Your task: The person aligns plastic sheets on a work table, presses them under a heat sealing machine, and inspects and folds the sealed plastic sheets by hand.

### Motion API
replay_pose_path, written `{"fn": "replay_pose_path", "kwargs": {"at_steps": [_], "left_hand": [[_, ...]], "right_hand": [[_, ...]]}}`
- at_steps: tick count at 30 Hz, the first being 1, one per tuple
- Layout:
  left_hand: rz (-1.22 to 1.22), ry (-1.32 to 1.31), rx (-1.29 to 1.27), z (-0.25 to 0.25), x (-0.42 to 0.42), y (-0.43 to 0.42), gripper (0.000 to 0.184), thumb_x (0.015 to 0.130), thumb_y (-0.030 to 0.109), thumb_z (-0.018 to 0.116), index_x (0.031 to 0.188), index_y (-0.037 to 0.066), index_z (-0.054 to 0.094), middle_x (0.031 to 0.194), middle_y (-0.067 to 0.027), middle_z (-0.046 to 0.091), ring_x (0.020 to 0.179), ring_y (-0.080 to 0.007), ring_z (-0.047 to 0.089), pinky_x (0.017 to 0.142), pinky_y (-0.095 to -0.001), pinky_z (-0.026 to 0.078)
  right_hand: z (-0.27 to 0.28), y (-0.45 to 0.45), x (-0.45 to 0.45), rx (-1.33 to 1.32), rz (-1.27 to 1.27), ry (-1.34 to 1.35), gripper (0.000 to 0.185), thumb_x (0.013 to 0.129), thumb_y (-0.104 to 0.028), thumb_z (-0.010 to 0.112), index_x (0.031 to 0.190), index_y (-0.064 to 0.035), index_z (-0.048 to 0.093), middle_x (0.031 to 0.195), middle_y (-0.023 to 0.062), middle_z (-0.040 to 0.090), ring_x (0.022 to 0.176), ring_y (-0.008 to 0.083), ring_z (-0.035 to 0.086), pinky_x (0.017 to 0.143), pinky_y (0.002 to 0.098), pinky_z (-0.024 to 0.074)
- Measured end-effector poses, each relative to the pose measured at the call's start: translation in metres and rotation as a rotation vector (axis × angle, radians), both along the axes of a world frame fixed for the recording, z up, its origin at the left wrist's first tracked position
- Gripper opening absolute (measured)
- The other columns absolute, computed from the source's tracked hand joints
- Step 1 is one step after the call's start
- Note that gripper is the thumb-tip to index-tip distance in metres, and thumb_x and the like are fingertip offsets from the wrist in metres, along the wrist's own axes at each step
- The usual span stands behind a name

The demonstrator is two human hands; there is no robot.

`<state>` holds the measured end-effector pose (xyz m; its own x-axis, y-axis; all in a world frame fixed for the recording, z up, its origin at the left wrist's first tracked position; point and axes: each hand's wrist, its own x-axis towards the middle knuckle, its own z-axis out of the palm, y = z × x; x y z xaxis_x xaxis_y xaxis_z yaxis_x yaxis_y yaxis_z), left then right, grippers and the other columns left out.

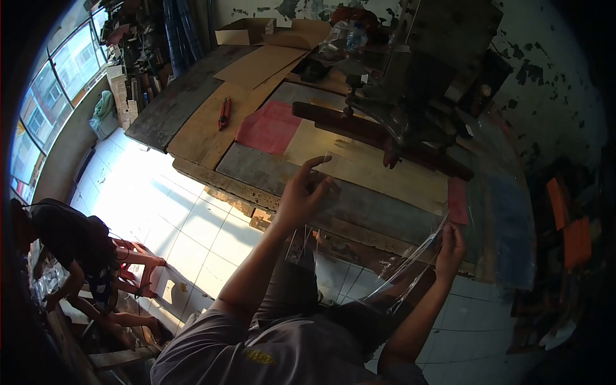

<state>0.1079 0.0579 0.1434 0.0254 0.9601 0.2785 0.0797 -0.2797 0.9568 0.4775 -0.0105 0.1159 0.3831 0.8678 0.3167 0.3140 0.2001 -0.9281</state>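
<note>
My right hand is closed on the gathered edge of a clear plastic sheet, at the front right of the worktable. The sheet hangs in shiny folds below the table edge, over my lap. My left hand is raised over the table's front edge, its index finger stretched forward and its fingers apart. A faint glint shows by that fingertip; whether film touches it is unclear. Beyond both hands lies a yellowish strip with a pink piece at its left end and a smaller pink piece at its right.
A dark press machine with a long bar stands over the strip. Red-handled cutters, cardboard and a plastic bottle lie farther back. At lower left, another person sits near a red stool.
</note>
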Motion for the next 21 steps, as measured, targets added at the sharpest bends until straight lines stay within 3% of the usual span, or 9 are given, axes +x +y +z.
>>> {"fn": "replay_pose_path", "kwargs": {"at_steps": [21], "left_hand": [[0.043,0.052,0.037,-0.0040,0.0028,0.0033,0.047,0.101,0.020,0.067,0.144,0.008,0.053,0.076,0.0012,0.067,0.066,-0.0030,0.057,0.065,-0.0233,0.044]], "right_hand": [[-0.0029,-0.0004,0.0033,0.008,0.007,-0.034,0.023,0.107,-0.024,0.061,0.105,-0.0034,0.069,0.073,-0.0066,0.052,0.063,0.0021,0.045,0.056,0.0221,0.0342]]}}
